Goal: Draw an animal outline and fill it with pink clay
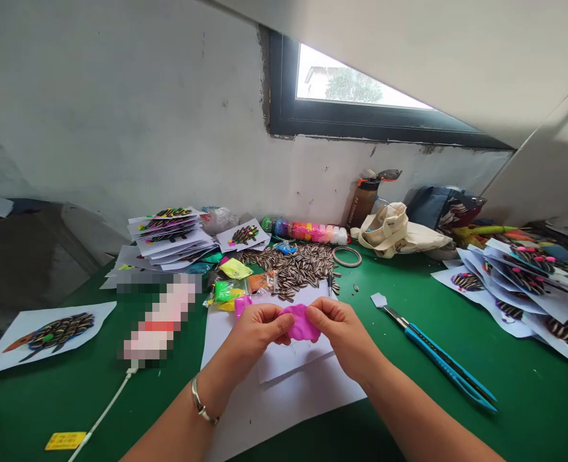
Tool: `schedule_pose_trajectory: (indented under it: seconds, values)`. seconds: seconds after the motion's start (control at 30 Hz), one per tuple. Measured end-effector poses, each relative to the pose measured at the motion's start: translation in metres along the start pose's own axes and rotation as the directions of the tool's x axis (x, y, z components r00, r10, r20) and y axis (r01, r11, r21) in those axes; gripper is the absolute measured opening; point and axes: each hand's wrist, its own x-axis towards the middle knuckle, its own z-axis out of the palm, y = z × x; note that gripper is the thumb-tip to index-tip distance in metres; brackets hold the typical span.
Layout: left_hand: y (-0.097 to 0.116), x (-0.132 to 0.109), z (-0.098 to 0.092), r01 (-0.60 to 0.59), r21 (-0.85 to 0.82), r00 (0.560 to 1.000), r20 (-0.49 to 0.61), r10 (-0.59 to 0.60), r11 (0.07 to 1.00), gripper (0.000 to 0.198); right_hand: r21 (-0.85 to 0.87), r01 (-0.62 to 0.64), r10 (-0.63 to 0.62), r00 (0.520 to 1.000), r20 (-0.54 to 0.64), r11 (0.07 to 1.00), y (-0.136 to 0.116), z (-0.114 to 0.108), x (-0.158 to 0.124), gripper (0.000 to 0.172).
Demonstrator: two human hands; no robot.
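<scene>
Both hands meet over a white sheet of paper (284, 391) on the green table (529, 410). My left hand (257, 330) and my right hand (341, 327) pinch a flattened lump of magenta clay (300, 322) from either side, fingers closed on it. A silver bracelet (201, 404) circles my left wrist. Just behind the hands lies a heap of striped sunflower seeds (296, 266) and small bags of coloured clay (230, 289).
Stacks of paper with seed pictures stand at back left (168, 237) and at right (519, 282). One such sheet (47, 333) lies at left. A blue utility knife (442, 359) lies to the right. A row of clay pots (307, 231), a tape ring (347, 256), a cloth bag (394, 234) sit behind.
</scene>
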Motion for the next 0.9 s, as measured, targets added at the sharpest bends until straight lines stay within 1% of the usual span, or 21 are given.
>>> schedule_pose_trajectory:
  seconds: [0.07,0.13,0.23,0.33,0.4,0.47,0.53,0.6,0.63,0.73,0.83,0.9]
  values:
    - [0.0004,-0.0009,0.0008,-0.004,-0.011,1.000,0.027,0.004,1.000,0.045,-0.058,0.029,-0.030,1.000,-0.006,0.998,-0.0005,0.0003,-0.0008,0.036]
    - [0.0010,-0.0020,0.0013,-0.016,-0.015,0.998,0.056,0.017,1.000,0.046,-0.048,0.027,-0.027,1.000,0.003,0.998,-0.0020,0.0011,-0.0010,0.036]
    - [0.0026,-0.0034,0.0019,-0.027,-0.032,0.997,0.076,0.029,0.999,0.047,0.039,0.006,-0.007,1.000,0.031,0.999,-0.0045,0.0026,-0.0005,0.038]
    - [0.0045,-0.0036,0.0030,-0.005,-0.028,0.997,0.073,0.007,1.000,0.049,0.118,-0.023,0.016,0.998,0.055,0.993,-0.0054,0.0035,-0.0005,0.045]
    - [0.0049,-0.0029,0.0036,0.007,-0.019,0.999,0.053,-0.006,1.000,0.050,0.206,-0.065,0.052,0.996,0.071,0.976,-0.0049,0.0032,-0.0009,0.052]
    - [0.0046,-0.0020,0.0036,0.016,-0.017,0.999,0.032,-0.016,1.000,0.051,0.254,-0.104,0.085,0.993,0.086,0.962,-0.0040,0.0028,-0.0015,0.051]
    - [0.0041,-0.0017,0.0028,0.023,-0.020,0.999,0.031,-0.023,1.000,0.050,0.211,-0.112,0.096,0.992,0.085,0.971,-0.0037,0.0027,-0.0017,0.040]
    - [0.0034,-0.0021,0.0016,0.022,-0.023,0.998,0.063,-0.020,0.999,0.051,0.133,-0.090,0.083,0.995,0.061,0.987,-0.0040,0.0033,-0.0015,0.029]
    - [0.0031,-0.0025,0.0009,0.015,-0.025,0.997,0.082,-0.013,1.000,0.052,0.102,-0.076,0.072,0.996,0.050,0.992,-0.0044,0.0036,-0.0013,0.027]
    - [0.0019,-0.0030,-0.0004,-0.012,-0.020,0.995,0.102,0.014,1.000,0.054,0.042,-0.033,0.032,0.999,0.032,0.999,-0.0053,0.0037,-0.0011,0.024]
    - [0.0003,-0.0022,-0.0006,-0.021,0.033,0.998,0.056,0.019,0.999,0.046,0.020,-0.006,0.005,1.000,0.025,1.000,-0.0055,0.0029,-0.0017,0.024]
    - [-0.0005,-0.0016,-0.0002,-0.026,0.072,0.999,0.031,0.023,0.997,0.040,0.032,-0.006,0.004,0.999,0.044,0.999,-0.0060,0.0031,-0.0025,0.027]
